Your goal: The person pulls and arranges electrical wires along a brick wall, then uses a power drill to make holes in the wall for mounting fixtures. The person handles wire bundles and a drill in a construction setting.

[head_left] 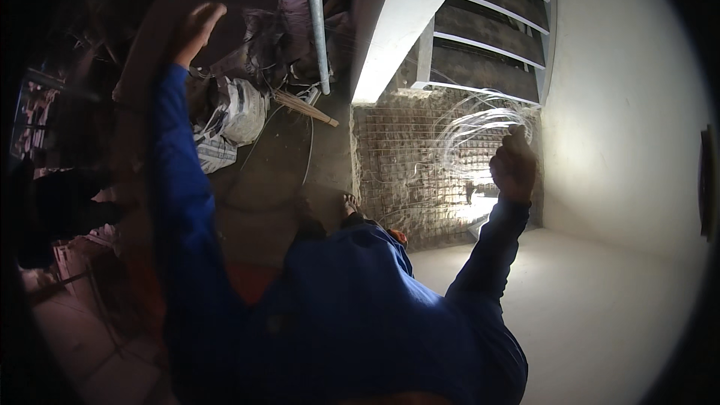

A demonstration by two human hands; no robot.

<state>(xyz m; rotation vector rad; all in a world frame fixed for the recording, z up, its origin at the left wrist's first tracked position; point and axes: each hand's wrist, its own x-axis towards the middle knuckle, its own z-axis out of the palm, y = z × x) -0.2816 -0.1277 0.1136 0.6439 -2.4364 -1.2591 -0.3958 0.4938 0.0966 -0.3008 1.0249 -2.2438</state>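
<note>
My right hand (514,169) is raised in a fist around a loose coil of thin pale wire (480,121). The loops spread out to the left of the fist, above a floor patch covered with a metal mesh (397,142). Far out on the left, my left hand (201,28) reaches forward with its fingers stretched out and nothing seen in them. Below that hand lie white woven sacks (238,116) on the floor. Both arms are in blue sleeves.
A metal pole (316,22) stands ahead, near thin wooden sticks (306,108) on the floor. White-edged stairs (487,37) rise at the far right, beside a pale wall (622,105). A bright light (480,208) shines on the mesh. Dim clutter lies at left.
</note>
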